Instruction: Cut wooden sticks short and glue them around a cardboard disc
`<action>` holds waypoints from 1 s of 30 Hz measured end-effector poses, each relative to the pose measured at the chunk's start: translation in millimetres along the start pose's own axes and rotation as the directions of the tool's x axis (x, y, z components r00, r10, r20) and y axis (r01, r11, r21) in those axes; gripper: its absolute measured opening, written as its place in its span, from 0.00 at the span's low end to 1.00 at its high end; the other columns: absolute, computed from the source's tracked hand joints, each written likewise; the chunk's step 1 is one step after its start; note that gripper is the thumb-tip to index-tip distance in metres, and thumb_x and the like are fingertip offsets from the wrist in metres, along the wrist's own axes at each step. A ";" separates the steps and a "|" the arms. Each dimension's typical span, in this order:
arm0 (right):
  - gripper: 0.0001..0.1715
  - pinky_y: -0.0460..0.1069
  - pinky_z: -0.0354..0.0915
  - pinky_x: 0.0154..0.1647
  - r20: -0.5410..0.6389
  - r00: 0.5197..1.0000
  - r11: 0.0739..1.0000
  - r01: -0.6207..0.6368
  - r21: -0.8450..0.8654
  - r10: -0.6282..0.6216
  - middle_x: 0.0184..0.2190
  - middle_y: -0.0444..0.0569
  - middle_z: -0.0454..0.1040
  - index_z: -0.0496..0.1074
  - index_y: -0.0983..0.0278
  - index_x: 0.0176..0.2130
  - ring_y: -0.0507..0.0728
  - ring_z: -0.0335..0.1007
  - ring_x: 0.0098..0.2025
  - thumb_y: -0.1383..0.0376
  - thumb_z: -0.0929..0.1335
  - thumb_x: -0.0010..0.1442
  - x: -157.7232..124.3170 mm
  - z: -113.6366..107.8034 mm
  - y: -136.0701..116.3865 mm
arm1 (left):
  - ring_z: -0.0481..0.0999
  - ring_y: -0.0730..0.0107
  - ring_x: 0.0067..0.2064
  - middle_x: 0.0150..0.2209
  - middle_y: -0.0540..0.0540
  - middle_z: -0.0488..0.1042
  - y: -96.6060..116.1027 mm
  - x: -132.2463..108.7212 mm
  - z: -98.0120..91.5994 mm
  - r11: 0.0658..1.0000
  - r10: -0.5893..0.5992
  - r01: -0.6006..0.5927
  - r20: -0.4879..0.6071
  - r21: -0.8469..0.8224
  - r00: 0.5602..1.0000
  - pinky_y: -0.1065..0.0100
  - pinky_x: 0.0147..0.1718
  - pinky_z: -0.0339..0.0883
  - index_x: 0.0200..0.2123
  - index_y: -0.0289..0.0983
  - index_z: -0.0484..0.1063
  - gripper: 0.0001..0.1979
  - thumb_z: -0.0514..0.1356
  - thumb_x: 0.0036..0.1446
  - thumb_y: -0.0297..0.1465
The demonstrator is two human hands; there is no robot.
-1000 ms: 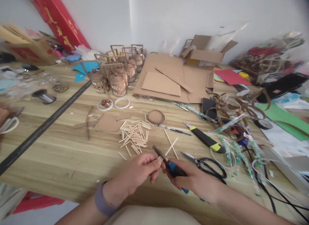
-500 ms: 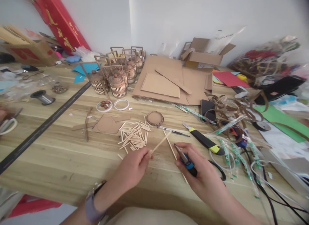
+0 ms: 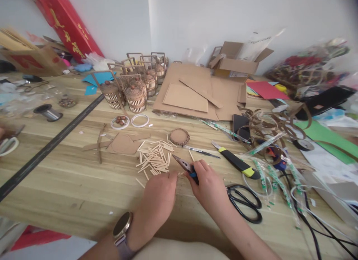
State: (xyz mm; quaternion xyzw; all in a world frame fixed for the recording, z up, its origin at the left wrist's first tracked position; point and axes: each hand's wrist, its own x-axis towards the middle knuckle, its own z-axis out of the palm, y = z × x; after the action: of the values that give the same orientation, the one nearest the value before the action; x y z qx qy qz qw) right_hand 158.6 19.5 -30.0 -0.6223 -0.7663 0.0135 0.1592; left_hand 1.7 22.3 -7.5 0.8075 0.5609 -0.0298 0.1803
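Note:
My left hand (image 3: 160, 193), wearing a watch, is closed in a pinch on a thin wooden stick (image 3: 181, 174), of which only a short bit shows between my hands. My right hand (image 3: 208, 183) is wrapped round pliers (image 3: 183, 164) with blue-and-black handles. The pliers' jaws point left, towards a pile of short wooden sticks (image 3: 154, 157); whether they grip anything cannot be made out. Part of another long stick (image 3: 191, 155) shows beyond my right hand. A round cardboard disc with a braided rim (image 3: 179, 136) lies behind the pile.
Black-handled scissors (image 3: 246, 202), a utility knife (image 3: 237, 162) and a pen (image 3: 203, 152) lie to the right. Small lidded baskets (image 3: 135, 98) and cardboard sheets (image 3: 186, 98) stand behind. A wire spool (image 3: 48, 113) and white-handled scissors (image 3: 9, 146) are at left.
My right hand has moved left with the pliers, up against my left hand. My left hand has turned over, and the stick's long end no longer shows. The black scissors are uncovered.

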 end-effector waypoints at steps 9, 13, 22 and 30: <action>0.06 0.50 0.61 0.32 0.198 0.980 0.948 -0.073 0.310 0.010 0.31 0.50 0.71 0.64 0.62 0.31 0.58 0.67 0.32 0.66 0.63 0.62 15.0 -16.4 8.1 | 0.75 0.61 0.32 0.27 0.43 0.74 -20.1 -1.8 0.5 0.869 0.044 -0.069 -0.062 -0.490 0.997 0.65 0.32 0.62 0.31 0.38 0.67 0.12 0.48 0.64 0.31; 0.10 0.47 0.61 0.31 0.343 0.934 0.804 -0.131 0.580 -0.095 0.26 0.43 0.70 0.66 0.62 0.32 0.54 0.66 0.29 0.60 0.63 0.63 18.0 -44.0 23.0 | 0.70 0.70 0.24 0.21 0.51 0.71 -37.7 0.6 -8.2 0.458 0.204 0.013 0.120 -0.889 0.972 0.70 0.27 0.61 0.32 0.38 0.65 0.18 0.48 0.64 0.45; 0.19 0.50 0.67 0.42 0.357 0.921 0.804 -0.092 0.587 -0.154 0.43 0.51 0.78 0.63 0.61 0.52 0.57 0.75 0.43 0.70 0.62 0.61 7.9 -37.3 2.0 | 0.78 0.64 0.31 0.28 0.44 0.77 -18.7 11.2 0.7 0.333 0.185 0.127 0.197 -0.934 0.963 0.66 0.32 0.66 0.31 0.36 0.68 0.24 0.53 0.57 0.53; 0.19 0.51 0.69 0.46 0.381 0.902 0.765 -0.099 0.637 -0.201 0.45 0.52 0.78 0.65 0.61 0.52 0.57 0.75 0.46 0.69 0.63 0.61 8.4 -41.2 3.4 | 0.78 0.65 0.30 0.26 0.47 0.76 -19.1 7.0 3.0 0.288 0.285 0.203 0.286 -0.936 0.915 0.65 0.33 0.68 0.30 0.37 0.66 0.22 0.58 0.54 0.52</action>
State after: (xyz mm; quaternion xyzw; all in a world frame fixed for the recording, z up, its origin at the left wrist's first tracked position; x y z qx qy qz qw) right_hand 171.2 21.0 10.3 -0.4895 -0.7477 0.4063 0.1904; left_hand -12.8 33.5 -17.1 0.5278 0.3945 0.1507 0.7369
